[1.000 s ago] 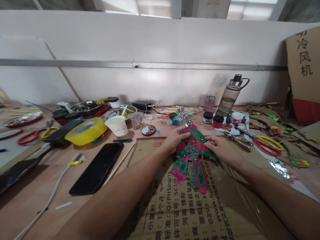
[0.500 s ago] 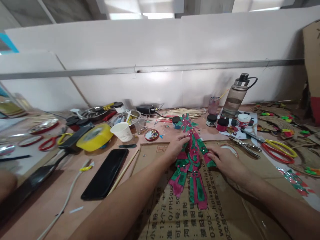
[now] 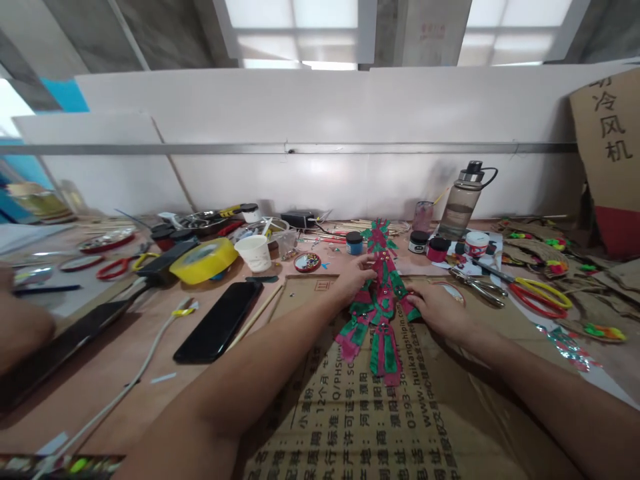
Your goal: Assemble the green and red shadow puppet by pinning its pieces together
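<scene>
Gripping the pink-and-green cutout figure (image 3: pixel 384 305) from both sides, above the printed cardboard sheet (image 3: pixel 320 373). Closed at its upper left edge with the thumb and fingers of the left hand (image 3: pixel 354 281), with hardly any opening. Closed likewise on the outer piece at its right with the thumb and fingertips of the right hand (image 3: pixel 434 305). Impossible to tell whether touching the cardboard under its lower end. Counting near its top: four paint jars, namely blue (image 3: pixel 355 244), black-lidded (image 3: pixel 419 242), magenta (image 3: pixel 437 249) and white-lidded (image 3: pixel 477 244). Counting farther right: one water bottle (image 3: pixel 459 207), one pair of metal pliers (image 3: pixel 480 287) and one pair of red-and-yellow scissors (image 3: pixel 540 293). Counting to the left: one bead dish (image 3: pixel 307 262), one white cup (image 3: pixel 253 253), one roll of yellow tape (image 3: pixel 205 261) and one black phone (image 3: pixel 219 322). Reaching inward with both forearms, up from the lower left and lower right, converging at the figure. Holding the right hand slightly lower in view than the left, both with knuckles outward and fingers turned inward.
</scene>
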`<action>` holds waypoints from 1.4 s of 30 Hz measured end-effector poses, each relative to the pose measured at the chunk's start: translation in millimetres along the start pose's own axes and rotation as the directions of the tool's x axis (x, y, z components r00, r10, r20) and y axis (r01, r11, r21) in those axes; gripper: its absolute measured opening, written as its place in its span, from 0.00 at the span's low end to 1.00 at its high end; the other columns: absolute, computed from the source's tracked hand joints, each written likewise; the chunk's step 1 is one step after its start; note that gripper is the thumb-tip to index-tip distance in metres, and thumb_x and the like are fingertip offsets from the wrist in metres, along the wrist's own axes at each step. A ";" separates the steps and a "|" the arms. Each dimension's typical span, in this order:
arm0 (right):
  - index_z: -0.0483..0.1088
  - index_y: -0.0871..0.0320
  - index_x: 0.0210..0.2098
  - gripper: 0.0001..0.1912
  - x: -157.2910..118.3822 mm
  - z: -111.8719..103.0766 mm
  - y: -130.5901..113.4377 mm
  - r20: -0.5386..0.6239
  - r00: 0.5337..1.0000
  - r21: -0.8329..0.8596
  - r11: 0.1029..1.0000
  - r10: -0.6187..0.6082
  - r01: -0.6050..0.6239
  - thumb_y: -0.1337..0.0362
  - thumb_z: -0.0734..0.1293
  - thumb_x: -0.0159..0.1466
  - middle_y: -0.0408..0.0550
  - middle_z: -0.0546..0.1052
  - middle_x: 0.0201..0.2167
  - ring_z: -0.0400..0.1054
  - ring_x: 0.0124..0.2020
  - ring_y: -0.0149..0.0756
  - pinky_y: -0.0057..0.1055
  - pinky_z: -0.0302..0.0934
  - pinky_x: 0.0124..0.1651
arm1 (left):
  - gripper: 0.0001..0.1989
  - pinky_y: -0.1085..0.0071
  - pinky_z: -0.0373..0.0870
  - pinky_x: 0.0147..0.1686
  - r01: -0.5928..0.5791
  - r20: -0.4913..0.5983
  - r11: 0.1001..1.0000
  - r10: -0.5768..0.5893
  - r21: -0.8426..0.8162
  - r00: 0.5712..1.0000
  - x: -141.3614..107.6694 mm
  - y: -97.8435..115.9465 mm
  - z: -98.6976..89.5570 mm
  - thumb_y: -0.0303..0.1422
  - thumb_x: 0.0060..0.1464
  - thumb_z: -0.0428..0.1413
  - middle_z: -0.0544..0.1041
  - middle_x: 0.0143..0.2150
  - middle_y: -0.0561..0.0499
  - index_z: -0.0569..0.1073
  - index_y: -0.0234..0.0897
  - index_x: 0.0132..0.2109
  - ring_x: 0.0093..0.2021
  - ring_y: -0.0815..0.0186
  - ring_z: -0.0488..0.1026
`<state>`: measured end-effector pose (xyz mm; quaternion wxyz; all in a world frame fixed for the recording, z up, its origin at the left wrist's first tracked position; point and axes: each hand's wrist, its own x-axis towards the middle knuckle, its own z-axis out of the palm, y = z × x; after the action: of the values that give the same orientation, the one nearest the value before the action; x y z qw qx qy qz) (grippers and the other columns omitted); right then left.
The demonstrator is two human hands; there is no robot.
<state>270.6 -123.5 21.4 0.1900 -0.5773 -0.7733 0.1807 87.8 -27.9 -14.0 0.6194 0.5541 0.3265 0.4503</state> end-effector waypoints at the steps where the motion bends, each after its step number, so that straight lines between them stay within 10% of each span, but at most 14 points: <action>1: 0.76 0.56 0.39 0.15 0.1 0.3 1.2 0.001 1.000 -0.008 1.000 -0.006 0.006 0.68 0.58 0.64 0.51 0.80 0.41 0.71 0.48 0.45 0.39 0.61 0.53 | 0.20 0.74 0.62 0.30 -0.005 -0.004 1.000 0.005 0.001 1.000 -0.3 -0.1 1.1 0.24 0.34 0.59 0.73 0.29 0.56 0.73 0.35 0.41 0.27 0.71 0.67; 23: 0.72 0.56 0.48 0.15 -0.4 2.8 4.2 -0.110 0.993 -0.041 0.998 0.045 -0.049 0.68 0.60 0.64 0.50 0.79 0.41 0.72 0.40 0.40 0.32 0.62 0.44 | 0.26 0.74 0.64 0.28 0.029 -0.025 0.999 -0.030 -0.044 0.999 -0.4 4.1 1.6 0.22 0.35 0.56 0.77 0.32 0.53 0.73 0.35 0.47 0.27 0.70 0.69; 33: 0.74 0.57 0.44 0.12 -9.4 2.7 -2.4 -0.204 0.960 -0.278 0.951 -0.192 0.131 0.66 0.61 0.66 0.55 0.74 0.47 0.65 0.50 0.48 0.44 0.59 0.54 | 0.28 0.70 0.65 0.22 0.179 -0.014 0.982 -0.178 0.058 0.984 -5.9 28.3 -1.5 0.20 0.34 0.55 0.73 0.23 0.55 0.72 0.34 0.48 0.19 0.68 0.68; 42: 0.76 0.53 0.43 0.13 -17.9 12.8 -21.0 0.009 0.929 -0.027 0.929 -0.369 0.369 0.66 0.60 0.67 0.51 0.71 0.40 0.65 0.41 0.37 0.34 0.62 0.44 | 0.28 0.72 0.65 0.22 0.172 0.003 0.984 -0.172 -0.042 0.985 -6.2 20.2 -2.1 0.20 0.36 0.54 0.71 0.22 0.56 0.70 0.34 0.49 0.19 0.69 0.67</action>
<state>251.5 -147.1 19.4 0.2107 -0.4238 -0.8710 0.1319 79.5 -33.2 4.9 0.6673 0.5105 0.3639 0.4021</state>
